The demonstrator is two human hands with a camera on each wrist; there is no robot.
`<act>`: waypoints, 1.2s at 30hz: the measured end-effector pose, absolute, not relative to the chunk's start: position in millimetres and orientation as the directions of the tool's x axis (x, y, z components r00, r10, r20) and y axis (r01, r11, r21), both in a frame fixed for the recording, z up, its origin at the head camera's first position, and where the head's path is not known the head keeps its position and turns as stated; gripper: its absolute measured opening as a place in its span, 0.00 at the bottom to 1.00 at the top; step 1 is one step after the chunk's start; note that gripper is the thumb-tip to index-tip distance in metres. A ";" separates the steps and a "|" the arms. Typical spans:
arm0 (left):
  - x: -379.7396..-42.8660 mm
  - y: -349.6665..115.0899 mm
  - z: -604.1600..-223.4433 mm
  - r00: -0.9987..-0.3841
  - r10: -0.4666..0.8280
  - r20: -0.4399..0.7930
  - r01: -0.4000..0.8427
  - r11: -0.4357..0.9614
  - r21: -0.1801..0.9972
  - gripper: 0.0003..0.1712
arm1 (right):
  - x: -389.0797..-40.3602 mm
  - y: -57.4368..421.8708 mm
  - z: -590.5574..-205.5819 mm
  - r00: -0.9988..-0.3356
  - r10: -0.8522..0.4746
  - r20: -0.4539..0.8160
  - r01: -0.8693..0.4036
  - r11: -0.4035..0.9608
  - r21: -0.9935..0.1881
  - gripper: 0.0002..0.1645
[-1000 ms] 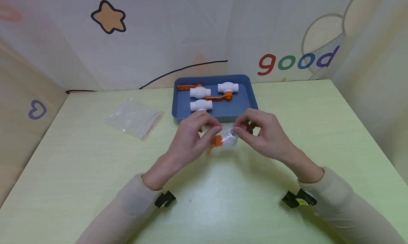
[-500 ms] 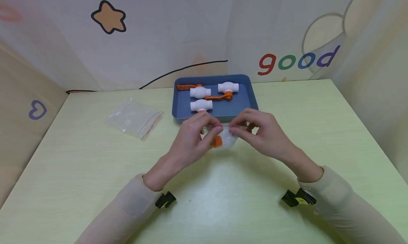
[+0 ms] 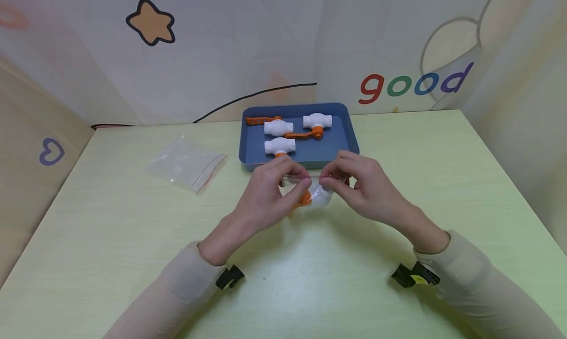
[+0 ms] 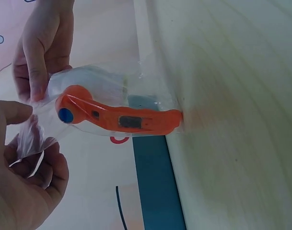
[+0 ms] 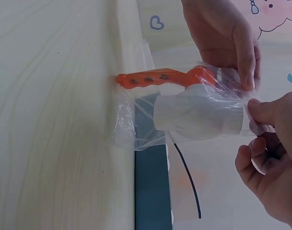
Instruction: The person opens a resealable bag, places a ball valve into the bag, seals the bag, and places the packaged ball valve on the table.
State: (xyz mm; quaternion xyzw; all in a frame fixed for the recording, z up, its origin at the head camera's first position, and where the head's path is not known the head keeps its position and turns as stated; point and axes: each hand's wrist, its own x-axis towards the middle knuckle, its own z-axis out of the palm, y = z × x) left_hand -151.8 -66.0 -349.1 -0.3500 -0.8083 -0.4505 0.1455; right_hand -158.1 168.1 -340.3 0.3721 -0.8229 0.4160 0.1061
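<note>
A clear zip-lock bag [image 5: 124,120] hangs upright just in front of the tray, with a white ball valve [image 5: 198,115] inside it. The valve's orange handle [image 4: 129,120] points down, its end at the tabletop in both wrist views. My left hand [image 3: 272,189] pinches the bag's top edge between thumb and forefinger. Close beside it, my right hand [image 3: 365,186] pinches the same edge farther right. Only a small gap separates the two sets of fingertips. In the head view, the hands partly hide the valve.
Behind the hands stands a blue tray [image 3: 338,152] holding several white valves [image 3: 317,121] with orange handles. A flat clear zip-lock bag [image 3: 186,164] lies on the table to the left. A printed curtain [image 3: 248,44] hangs along the table's back edge.
My right hand's fingertips have shifted slightly left along the bag's top edge, toward the left hand. The valve has swayed a little inside the bag. Tray and loose bag have stayed put.
</note>
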 end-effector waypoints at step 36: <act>-152.2 -64.0 -349.3 -0.703 0.468 0.535 0.701 0.334 0.630 0.02 | -159.1 168.7 -334.4 -0.713 -0.528 0.462 -0.679 0.355 -0.643 0.08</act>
